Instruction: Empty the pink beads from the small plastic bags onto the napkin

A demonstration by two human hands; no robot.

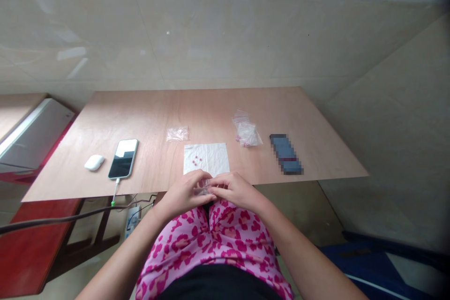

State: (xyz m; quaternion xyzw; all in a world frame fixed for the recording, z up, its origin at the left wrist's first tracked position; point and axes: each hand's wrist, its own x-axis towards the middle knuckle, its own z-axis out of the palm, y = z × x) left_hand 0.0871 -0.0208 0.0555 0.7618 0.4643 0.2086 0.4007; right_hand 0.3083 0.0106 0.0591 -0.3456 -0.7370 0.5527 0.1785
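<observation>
Close together at the table's front edge, my left hand (190,191) and my right hand (234,189) pinch a small clear plastic bag (202,191) between them. Fingers cover much of the bag, so its contents cannot be made out. Just beyond lies a white tissue (214,154) with several small red beads (197,161) on its left half. Behind the tissue to the left is a flat clear plastic packet (177,134). To the right, a pile of clear zip bags (247,132) shows some pinkish-red bits at its lower edge.
A phone (123,159) with a white charging cable (116,192) and a white earbud case (94,162) lie on the left of the wooden table (151,108). A dark, pixelated phone-shaped object (286,154) lies at right. The wall stands behind; a red bench (42,239) is below left.
</observation>
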